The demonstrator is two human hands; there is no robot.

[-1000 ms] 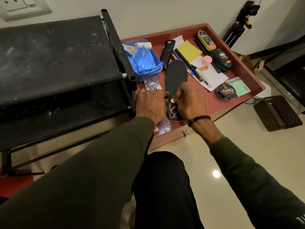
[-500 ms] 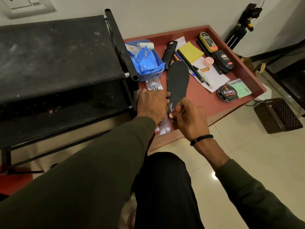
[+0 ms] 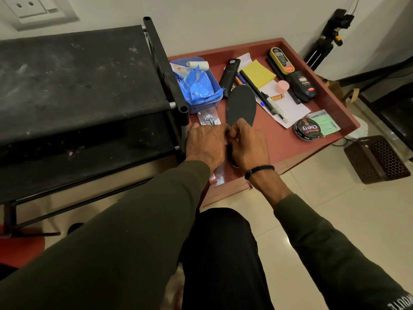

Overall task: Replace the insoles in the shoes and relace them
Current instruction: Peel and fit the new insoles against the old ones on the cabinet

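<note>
Right now your left hand (image 3: 206, 143) and right hand (image 3: 248, 145) meet, fingers curled, over the heel of the insole (image 3: 241, 106) (what they pinch, I cannot tell), its long axis running straight away from you across the red tray (image 3: 290, 144).

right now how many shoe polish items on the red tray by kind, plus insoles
Round polish tin: 1
Polish bottles, yellow and black: 2
Black insole under the hands: 1
Total: 4
</note>
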